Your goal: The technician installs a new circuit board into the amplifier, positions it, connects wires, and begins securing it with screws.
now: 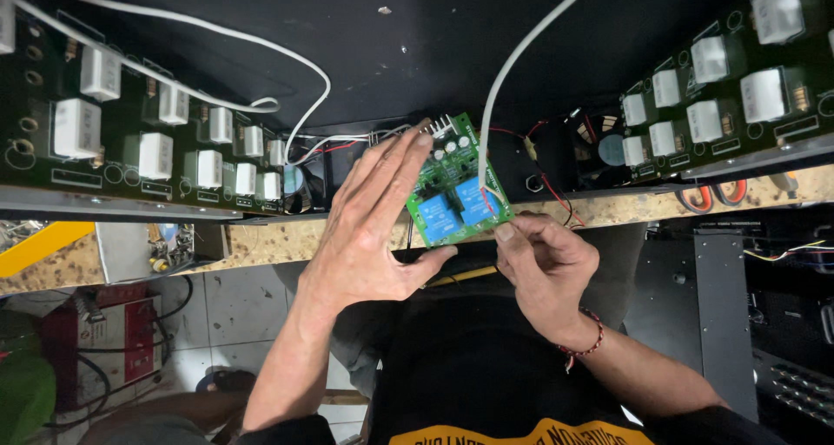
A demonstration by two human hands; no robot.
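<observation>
A small green circuit board (452,184) with two blue relays sits at the edge of the workbench, tilted. My left hand (373,228) lies over its left side, fingers stretched up to the top edge and thumb under the lower corner. My right hand (543,267) pinches the board's lower right corner, where a white cable (512,67) with red and white leads meets the board. The cable runs up and off to the top right.
Long dark boards with white box components stand on the left (156,150) and right (730,98). Another white cable (217,32) loops across the black surface. A chipboard bench edge (261,241) runs across; a small fan (608,145) sits right of the board.
</observation>
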